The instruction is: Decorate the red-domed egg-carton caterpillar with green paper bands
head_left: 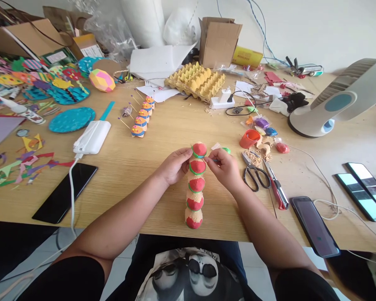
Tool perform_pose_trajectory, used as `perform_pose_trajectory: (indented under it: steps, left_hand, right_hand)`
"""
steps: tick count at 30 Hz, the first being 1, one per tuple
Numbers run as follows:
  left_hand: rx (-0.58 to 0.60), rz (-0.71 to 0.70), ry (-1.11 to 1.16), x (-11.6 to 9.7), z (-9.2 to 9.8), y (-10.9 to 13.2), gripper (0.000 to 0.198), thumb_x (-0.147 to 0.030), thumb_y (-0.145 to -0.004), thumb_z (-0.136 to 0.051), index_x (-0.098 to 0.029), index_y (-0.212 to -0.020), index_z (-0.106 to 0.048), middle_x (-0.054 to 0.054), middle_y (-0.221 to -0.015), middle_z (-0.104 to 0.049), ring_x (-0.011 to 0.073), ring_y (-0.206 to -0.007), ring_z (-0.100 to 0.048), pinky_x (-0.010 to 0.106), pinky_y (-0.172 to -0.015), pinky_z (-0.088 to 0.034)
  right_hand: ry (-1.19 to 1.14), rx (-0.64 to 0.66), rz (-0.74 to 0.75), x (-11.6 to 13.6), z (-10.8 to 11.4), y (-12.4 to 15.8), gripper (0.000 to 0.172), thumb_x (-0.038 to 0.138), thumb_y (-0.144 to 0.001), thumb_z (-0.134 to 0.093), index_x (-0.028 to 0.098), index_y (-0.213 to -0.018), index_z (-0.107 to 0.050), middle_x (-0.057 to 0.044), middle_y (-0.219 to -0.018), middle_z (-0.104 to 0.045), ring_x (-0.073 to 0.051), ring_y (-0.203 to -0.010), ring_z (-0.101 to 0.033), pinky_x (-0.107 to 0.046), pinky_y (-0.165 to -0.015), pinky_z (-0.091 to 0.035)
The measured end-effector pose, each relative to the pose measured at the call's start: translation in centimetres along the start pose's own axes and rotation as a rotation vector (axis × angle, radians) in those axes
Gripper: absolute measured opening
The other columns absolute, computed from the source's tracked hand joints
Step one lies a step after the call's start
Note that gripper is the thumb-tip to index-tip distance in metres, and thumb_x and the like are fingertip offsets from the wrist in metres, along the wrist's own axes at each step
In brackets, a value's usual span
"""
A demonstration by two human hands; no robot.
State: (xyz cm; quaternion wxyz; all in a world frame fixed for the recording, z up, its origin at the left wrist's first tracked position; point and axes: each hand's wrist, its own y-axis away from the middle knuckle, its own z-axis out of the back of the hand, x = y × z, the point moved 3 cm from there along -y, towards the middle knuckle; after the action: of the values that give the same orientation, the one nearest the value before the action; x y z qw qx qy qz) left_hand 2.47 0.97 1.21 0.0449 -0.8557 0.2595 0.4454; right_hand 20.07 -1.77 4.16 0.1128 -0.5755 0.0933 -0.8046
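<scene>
A row of several egg-carton cups (196, 184), joined end to end, stands on the table in front of me. Each cup carries red clay, with a green rim along its lower edge. My left hand (177, 165) has its thumb and fingers closed on the left side of the farthest cup. On the right of that same cup, my right hand (223, 167) is pinched at the green rim. A thin bluish piece shows at its fingertips, mostly hidden. A bit of green clay (226, 150) lies just beyond the right hand.
Right of my hands are scissors (255, 171), a cutter knife (276, 184), a red cup (250, 139) and phones (315, 225). A decorated egg-carton row (143, 117) with pins stands beyond. Left are a power bank (92, 137) and a black phone (65, 192); a fan (329, 104) stands right.
</scene>
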Motion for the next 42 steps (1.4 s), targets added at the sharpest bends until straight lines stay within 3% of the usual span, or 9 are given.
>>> perform_pose_trajectory:
  steps: [4,11,19,30,34,37,42]
  left_hand:
    - [-0.040,-0.006,-0.014,-0.2,-0.3,0.2,0.027,-0.046,-0.077,-0.082,-0.021,-0.075,-0.071,0.003,-0.073,-0.070,0.0171,-0.064,-0.062,0.029,-0.059,-0.045]
    - [-0.069,-0.029,-0.025,-0.1,-0.2,0.1,0.026,-0.045,-0.076,-0.083,-0.021,-0.079,-0.074,0.003,-0.078,-0.073,0.0187,-0.070,-0.066,0.030,-0.064,-0.049]
    - [-0.111,-0.048,0.011,0.1,0.2,-0.1,0.030,-0.039,-0.071,-0.088,-0.014,-0.080,-0.074,0.004,-0.076,-0.075,0.0131,-0.066,-0.067,0.022,-0.060,-0.052]
    - [-0.086,-0.041,0.024,0.0,-0.3,0.1,0.032,-0.039,-0.069,-0.090,-0.013,-0.076,-0.072,0.003,-0.071,-0.072,0.0126,-0.062,-0.065,0.023,-0.059,-0.053]
    - [-0.074,-0.027,0.027,0.0,-0.1,0.1,0.028,-0.040,-0.073,-0.087,-0.016,-0.076,-0.071,0.001,-0.069,-0.070,0.0129,-0.061,-0.063,0.024,-0.058,-0.051]
    - [-0.054,0.000,0.031,0.0,0.0,0.2,0.026,-0.043,-0.078,-0.082,-0.020,-0.078,-0.071,0.000,-0.068,-0.068,0.0139,-0.058,-0.061,0.027,-0.056,-0.049]
    - [0.002,-0.001,0.014,0.1,-0.2,0.2,0.026,-0.047,-0.083,-0.076,-0.022,-0.088,-0.073,0.003,-0.076,-0.071,0.0197,-0.067,-0.065,0.033,-0.063,-0.051]
  right_hand:
    - [-0.011,-0.038,-0.007,0.4,0.1,0.1,0.025,0.039,-0.086,-0.075,0.024,-0.074,-0.058,0.001,-0.066,-0.052,-0.014,-0.061,-0.041,-0.028,-0.054,-0.031]
    - [-0.091,0.007,-0.036,1.0,0.2,0.1,0.029,0.041,-0.083,-0.078,0.024,-0.072,-0.058,0.001,-0.064,-0.051,-0.013,-0.059,-0.039,-0.028,-0.053,-0.029]
    - [-0.046,0.034,-0.038,0.8,0.3,-0.1,0.029,0.042,-0.085,-0.076,0.024,-0.071,-0.059,0.002,-0.063,-0.050,-0.013,-0.059,-0.037,-0.029,-0.055,-0.029]
    - [0.003,0.031,-0.031,0.9,0.2,-0.1,0.034,0.045,-0.086,-0.074,0.022,-0.071,-0.055,0.003,-0.062,-0.048,-0.012,-0.058,-0.037,-0.028,-0.055,-0.027]
    - [-0.224,0.041,-0.059,0.2,0.3,-0.3,0.037,0.052,-0.085,-0.074,0.022,-0.076,-0.055,0.004,-0.064,-0.047,-0.010,-0.057,-0.036,-0.027,-0.053,-0.028]
    - [-0.475,-0.035,-0.108,-0.9,0.8,-0.8,0.039,0.058,-0.086,-0.071,0.023,-0.083,-0.054,0.005,-0.066,-0.044,-0.010,-0.058,-0.035,-0.026,-0.055,-0.029]
    - [-0.388,0.031,-0.171,-1.9,0.3,-1.2,0.046,0.061,-0.075,-0.080,0.022,-0.080,-0.056,0.003,-0.072,-0.049,-0.011,-0.064,-0.041,-0.027,-0.060,-0.035]
